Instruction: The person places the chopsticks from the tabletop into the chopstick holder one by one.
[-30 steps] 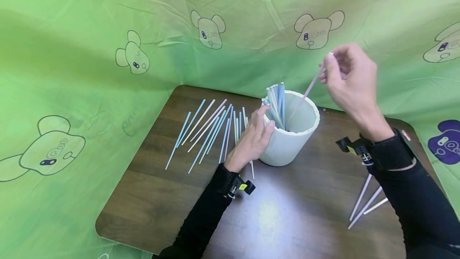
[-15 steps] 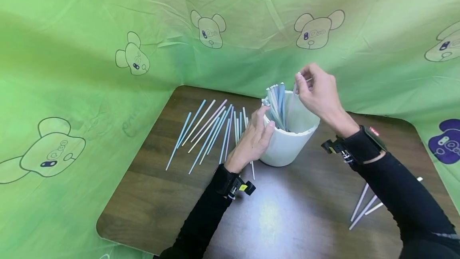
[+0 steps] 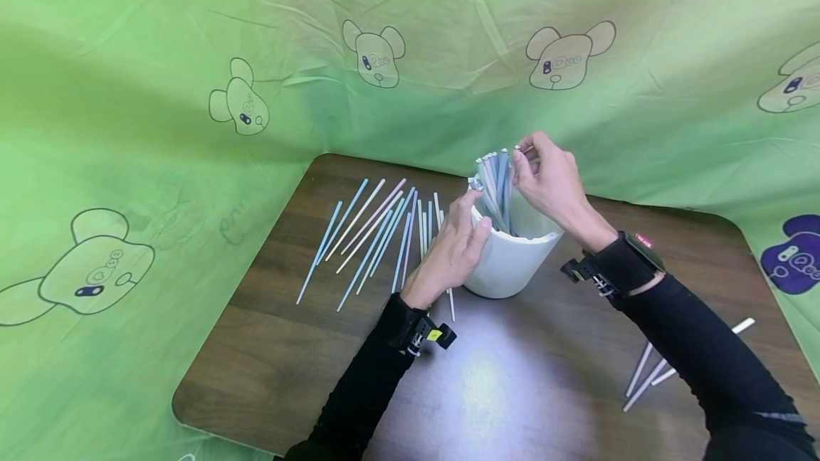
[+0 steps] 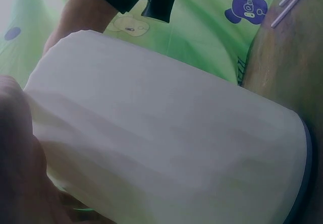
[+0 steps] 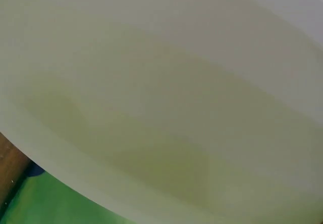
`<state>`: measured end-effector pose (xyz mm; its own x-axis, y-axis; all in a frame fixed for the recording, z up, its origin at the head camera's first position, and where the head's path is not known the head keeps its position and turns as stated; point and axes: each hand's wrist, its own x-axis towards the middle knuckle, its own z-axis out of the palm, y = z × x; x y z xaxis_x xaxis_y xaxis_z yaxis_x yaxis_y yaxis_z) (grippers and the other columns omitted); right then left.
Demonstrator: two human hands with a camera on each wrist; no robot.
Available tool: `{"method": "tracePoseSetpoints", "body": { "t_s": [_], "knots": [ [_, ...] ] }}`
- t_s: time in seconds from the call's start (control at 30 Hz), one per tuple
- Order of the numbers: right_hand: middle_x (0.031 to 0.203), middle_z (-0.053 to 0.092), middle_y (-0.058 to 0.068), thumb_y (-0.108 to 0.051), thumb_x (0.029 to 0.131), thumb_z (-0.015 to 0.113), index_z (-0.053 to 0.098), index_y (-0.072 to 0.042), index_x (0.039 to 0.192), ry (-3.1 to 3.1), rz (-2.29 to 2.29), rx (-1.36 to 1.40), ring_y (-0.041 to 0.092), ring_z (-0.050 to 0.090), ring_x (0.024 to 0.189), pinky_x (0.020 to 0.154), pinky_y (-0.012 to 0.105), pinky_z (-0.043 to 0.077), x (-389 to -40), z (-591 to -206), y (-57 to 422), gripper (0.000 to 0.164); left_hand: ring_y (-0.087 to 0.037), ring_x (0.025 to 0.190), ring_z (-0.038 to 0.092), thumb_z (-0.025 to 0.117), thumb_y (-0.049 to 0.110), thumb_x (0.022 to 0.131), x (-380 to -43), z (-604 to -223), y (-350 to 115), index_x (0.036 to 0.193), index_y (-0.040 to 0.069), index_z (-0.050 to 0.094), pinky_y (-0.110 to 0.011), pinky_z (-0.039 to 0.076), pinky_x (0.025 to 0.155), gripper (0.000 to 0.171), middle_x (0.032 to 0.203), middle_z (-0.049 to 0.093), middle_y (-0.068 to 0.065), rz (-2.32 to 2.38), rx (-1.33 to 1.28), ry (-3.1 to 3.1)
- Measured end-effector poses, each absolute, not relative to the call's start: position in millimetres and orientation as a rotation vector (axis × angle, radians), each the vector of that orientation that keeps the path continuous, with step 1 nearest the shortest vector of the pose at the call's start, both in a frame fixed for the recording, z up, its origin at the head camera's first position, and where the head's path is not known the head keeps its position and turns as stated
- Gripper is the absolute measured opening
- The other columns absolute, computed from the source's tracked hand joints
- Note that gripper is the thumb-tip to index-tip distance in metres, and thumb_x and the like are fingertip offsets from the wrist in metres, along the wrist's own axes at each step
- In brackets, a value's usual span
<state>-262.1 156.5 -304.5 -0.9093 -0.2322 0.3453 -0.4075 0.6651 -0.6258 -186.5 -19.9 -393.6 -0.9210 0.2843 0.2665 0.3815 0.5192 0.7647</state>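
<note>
A white bucket (image 3: 512, 265) with an uneven rim stands on the table, a bundle of pastel straws (image 3: 492, 176) leaning inside at its left. My left hand (image 3: 451, 240) grips the bucket's left rim, fingertips close to the bundle; in the left wrist view this hand (image 4: 20, 153) shows at the rim end of the bucket (image 4: 166, 123). Over the opening, my right hand (image 3: 551, 180) pinches a pale purple straw by its upper end, upright beside the bundle and mostly hidden by the fingers. The bucket wall (image 5: 161, 82) fills most of the right wrist view.
Several blue, cream and pink straws (image 3: 365, 233) lie spread on the brown table (image 3: 269, 347) left of the bucket, some partly behind my left hand. A few pale purple and white straws (image 3: 643, 383) lie at the right, partly under my right forearm. Green cloth (image 3: 448, 105) hangs behind.
My right hand has moved left and down from right of the bucket to the straw bundle, and its straw has swung from slanted to upright. My left hand has stayed on the rim.
</note>
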Motion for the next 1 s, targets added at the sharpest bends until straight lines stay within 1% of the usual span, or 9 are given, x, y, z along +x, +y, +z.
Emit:
{"method": "tracePoseSetpoints", "body": {
  "t_s": [0.07,0.33,0.43,0.57,0.63,0.73,0.87,0.93,1.0],
  "knots": [
    [0.101,0.071,0.021,-0.014,0.104,0.053,0.059,0.001,0.117,-2.660,1.092,0.511,0.012,0.067,0.069,0.059,0.011,0.048,-263,-306,156,0.020,-0.032,0.148,0.038,0.020,0.044,0.105,-187,-394,-20,0.157,0.021,0.012,-0.051,0.040,0.118,0.058,0.164,0.025,-0.019,-1.367,-0.581,-2.648],
    [0.117,0.065,0.022,-0.013,0.104,0.050,0.051,0.001,0.133,-2.726,1.196,0.456,0.032,0.072,0.090,0.064,0.011,0.053,-260,-300,165,0.032,-0.032,0.149,0.036,0.019,0.045,0.106,-187,-394,-21,0.158,0.023,0.011,-0.052,0.039,0.118,0.057,0.165,0.023,-0.018,-1.377,-0.577,-2.651],
    [0.124,0.062,0.023,-0.016,0.106,0.047,0.046,0.000,0.140,-2.729,1.241,0.377,0.025,0.070,0.094,0.069,0.009,0.053,-255,-293,181,0.038,-0.031,0.148,0.037,0.020,0.045,0.105,-187,-394,-20,0.158,0.023,0.012,-0.051,0.040,0.118,0.057,0.165,0.024,-0.017,-1.394,-0.576,-2.651],
    [0.127,0.063,0.023,-0.021,0.105,0.047,0.046,-0.003,0.141,-2.691,1.218,0.206,0.009,0.065,0.090,0.072,0.008,0.052,-250,-293,211,0.041,-0.031,0.147,0.039,0.021,0.044,0.105,-188,-394,-19,0.158,0.023,0.013,-0.052,0.042,0.115,0.057,0.166,0.024,-0.017,-1.402,-0.575,-2.654],
    [0.128,0.063,0.023,-0.022,0.104,0.048,0.048,-0.003,0.140,-2.693,1.162,0.111,0.008,0.063,0.092,0.073,0.009,0.050,-250,-299,230,0.042,-0.032,0.146,0.039,0.021,0.043,0.105,-189,-394,-19,0.158,0.023,0.013,-0.052,0.042,0.115,0.057,0.165,0.024,-0.018,-1.395,-0.572,-2.652],
    [0.131,0.061,0.027,-0.023,0.103,0.045,0.048,0.000,0.141,-2.760,1.058,-0.024,0.019,0.061,0.103,0.079,0.020,0.050,-249,-316,265,0.045,-0.032,0.147,0.039,0.021,0.042,0.105,-189,-395,-19,0.157,0.022,0.013,-0.052,0.043,0.115,0.057,0.165,0.024,-0.018,-1.379,-0.571,-2.647],
    [0.130,0.058,0.036,-0.021,0.101,0.041,0.051,0.005,0.139,-2.881,0.905,-0.231,0.048,0.055,0.114,0.090,0.055,0.049,-245,-342,319,0.047,-0.031,0.147,0.039,0.021,0.043,0.105,-189,-396,-20,0.157,0.023,0.013,-0.050,0.044,0.114,0.057,0.165,0.024,-0.017,-1.372,-0.568,-2.650],
    [0.120,0.061,0.039,-0.020,0.098,0.041,0.062,0.010,0.122,-2.931,0.782,-0.344,0.055,0.055,0.108,0.088,0.064,0.046,-241,-355,350,0.043,-0.031,0.147,0.038,0.021,0.044,0.105,-188,-396,-19,0.158,0.023,0.012,-0.051,0.043,0.114,0.057,0.166,0.024,-0.017,-1.383,-0.570,-2.652],
    [0.119,0.055,0.047,-0.020,0.095,0.043,0.059,0.020,0.112,-3.008,0.689,-0.486,0.063,0.049,0.107,0.087,0.070,0.042,-236,-366,380,0.046,-0.032,0.148,0.038,0.021,0.044,0.105,-188,-396,-19,0.158,0.023,0.012,-0.052,0.043,0.114,0.057,0.166,0.023,-0.017,-1.393,-0.576,-2.653]
  ]
}}
